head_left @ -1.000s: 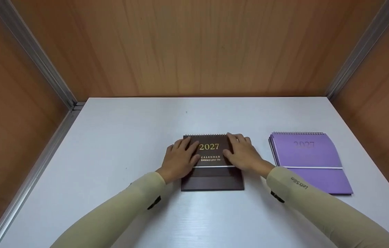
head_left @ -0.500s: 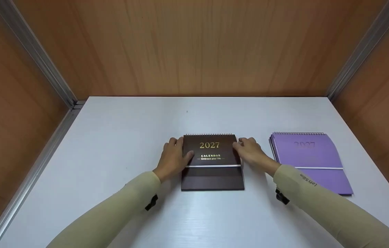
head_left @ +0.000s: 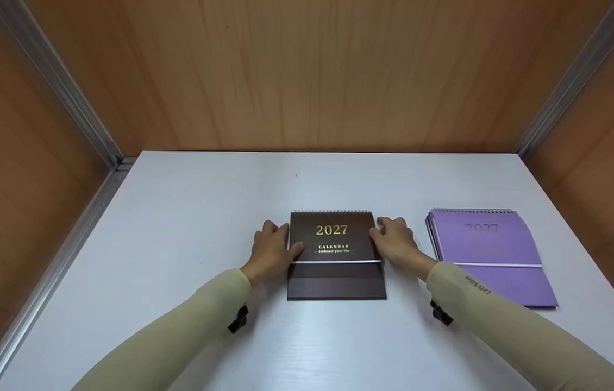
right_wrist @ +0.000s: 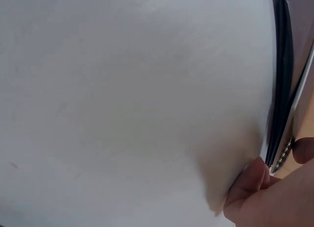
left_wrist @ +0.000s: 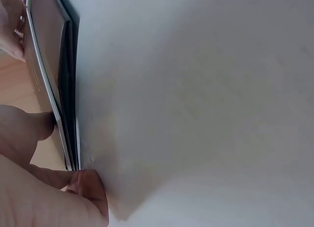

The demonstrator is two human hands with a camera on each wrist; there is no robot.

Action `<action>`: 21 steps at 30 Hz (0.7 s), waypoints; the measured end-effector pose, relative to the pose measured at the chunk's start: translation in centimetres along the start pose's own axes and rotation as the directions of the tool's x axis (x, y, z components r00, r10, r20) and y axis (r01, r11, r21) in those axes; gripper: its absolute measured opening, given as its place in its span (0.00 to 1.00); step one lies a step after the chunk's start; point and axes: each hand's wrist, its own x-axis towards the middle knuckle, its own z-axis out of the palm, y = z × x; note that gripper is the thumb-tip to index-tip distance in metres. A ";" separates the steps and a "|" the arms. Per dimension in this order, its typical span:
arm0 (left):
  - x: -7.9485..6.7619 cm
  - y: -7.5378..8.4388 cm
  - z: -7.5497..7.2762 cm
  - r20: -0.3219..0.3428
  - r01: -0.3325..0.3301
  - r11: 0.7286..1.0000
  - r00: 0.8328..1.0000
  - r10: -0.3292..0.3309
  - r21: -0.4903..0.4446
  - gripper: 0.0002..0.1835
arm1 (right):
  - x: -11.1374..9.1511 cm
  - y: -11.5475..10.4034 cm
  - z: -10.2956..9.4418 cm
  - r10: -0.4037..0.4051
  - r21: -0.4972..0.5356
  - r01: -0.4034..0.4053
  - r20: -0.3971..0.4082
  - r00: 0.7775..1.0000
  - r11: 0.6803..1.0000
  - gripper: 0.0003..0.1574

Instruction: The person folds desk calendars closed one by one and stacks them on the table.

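Note:
A dark brown spiral-bound desk calendar, marked 2027 in gold, lies on the white table with its binding at the far side. My left hand grips its left edge: in the left wrist view the thumb presses the cover while bent fingers sit at the side, low by the table. On the right edge my right hand does likewise, thumb at the cover near the binding and curled fingers against the side. The undersides of the fingertips are hidden.
To the right lies a purple spiral calendar with a pale band, partly covered by my right sleeve. Wooden panels with metal corner posts enclose the table at the back and both sides.
Both hands have slid outward from the brown calendar's cover to its left and right edges, uncovering the gold print. The calendar has barely shifted; the purple one stays put.

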 end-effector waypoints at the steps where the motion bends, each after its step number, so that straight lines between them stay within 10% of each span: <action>1: 0.0 0.0 0.0 0.005 0.001 1.000 1.000 -0.001 0.001 0.35 | -0.1 0.0 0.1 -0.001 -0.002 0.001 -0.007 1.000 1.000 0.35; 21: -0.1 -0.5 -0.6 0.068 0.081 0.977 0.995 -0.069 -0.198 0.36 | -0.9 -0.5 1.1 -0.038 0.137 0.038 -0.002 0.999 0.990 0.33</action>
